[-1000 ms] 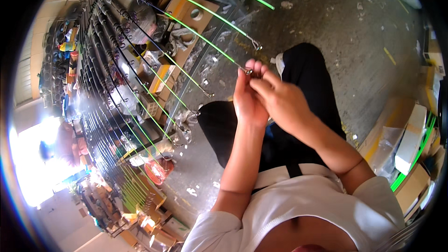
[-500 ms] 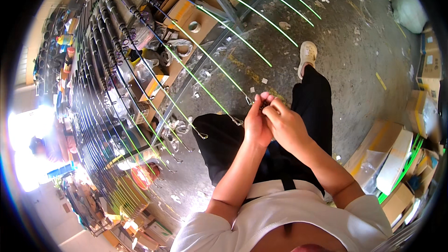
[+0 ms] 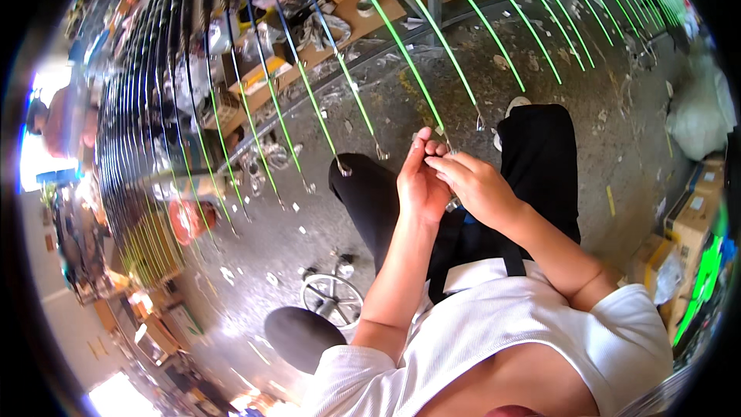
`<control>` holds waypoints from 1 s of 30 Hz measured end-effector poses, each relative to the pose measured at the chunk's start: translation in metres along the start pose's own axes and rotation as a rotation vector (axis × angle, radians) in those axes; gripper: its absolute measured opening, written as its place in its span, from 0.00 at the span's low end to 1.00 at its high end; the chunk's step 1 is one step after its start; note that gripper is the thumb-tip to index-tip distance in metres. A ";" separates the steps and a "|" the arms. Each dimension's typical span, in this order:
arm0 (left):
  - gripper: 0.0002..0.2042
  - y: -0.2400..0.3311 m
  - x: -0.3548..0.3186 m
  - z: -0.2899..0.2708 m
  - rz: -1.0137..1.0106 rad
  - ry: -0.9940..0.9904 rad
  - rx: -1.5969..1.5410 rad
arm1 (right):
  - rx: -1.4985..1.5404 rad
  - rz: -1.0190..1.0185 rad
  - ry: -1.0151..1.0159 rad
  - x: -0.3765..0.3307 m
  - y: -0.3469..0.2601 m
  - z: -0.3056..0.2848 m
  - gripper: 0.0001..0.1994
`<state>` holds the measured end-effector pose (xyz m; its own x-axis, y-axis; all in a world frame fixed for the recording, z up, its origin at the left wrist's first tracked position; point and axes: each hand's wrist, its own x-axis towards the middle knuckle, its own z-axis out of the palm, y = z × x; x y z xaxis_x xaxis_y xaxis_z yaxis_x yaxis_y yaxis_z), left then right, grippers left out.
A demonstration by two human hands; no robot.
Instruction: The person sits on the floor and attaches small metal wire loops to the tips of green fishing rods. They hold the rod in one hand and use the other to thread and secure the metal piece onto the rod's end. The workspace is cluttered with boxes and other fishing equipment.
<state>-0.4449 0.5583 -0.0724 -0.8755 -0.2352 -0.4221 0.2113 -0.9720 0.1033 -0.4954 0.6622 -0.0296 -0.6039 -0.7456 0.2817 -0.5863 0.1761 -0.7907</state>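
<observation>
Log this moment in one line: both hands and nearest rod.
left hand: raised, fingers bent | right hand: meeting left | green-tipped rod: end by both hands, contact unclear | dark stool: at person's left

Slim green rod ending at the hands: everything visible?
The slim, glossy rod is blue above, bright green below, nearly straight, slanting down from upper left. A small metallic fitting tips its lower end, close to the bare left hand and bare right hand; contact is unclear. Its upper end isn't clearly visible.
</observation>
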 end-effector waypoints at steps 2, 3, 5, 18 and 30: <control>0.09 -0.002 -0.008 -0.002 0.042 0.000 -0.066 | 0.109 0.081 -0.081 -0.003 -0.005 -0.004 0.17; 0.10 -0.006 -0.013 0.001 0.063 0.037 -0.061 | 0.147 0.149 -0.111 -0.004 -0.009 -0.008 0.17; 0.10 -0.016 -0.013 -0.005 0.080 -0.037 -0.135 | 0.096 0.121 -0.140 -0.005 -0.017 -0.025 0.17; 0.08 -0.080 -0.006 0.040 -0.005 -0.001 0.016 | 0.351 0.396 -0.014 -0.052 0.004 -0.094 0.07; 0.07 -0.072 0.027 0.038 -0.066 -0.057 -0.030 | 0.530 0.668 0.002 -0.050 0.036 -0.091 0.05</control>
<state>-0.5002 0.6221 -0.0566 -0.9112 -0.1713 -0.3746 0.1646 -0.9851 0.0501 -0.5355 0.7646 -0.0232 -0.7343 -0.5910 -0.3339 0.2234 0.2541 -0.9410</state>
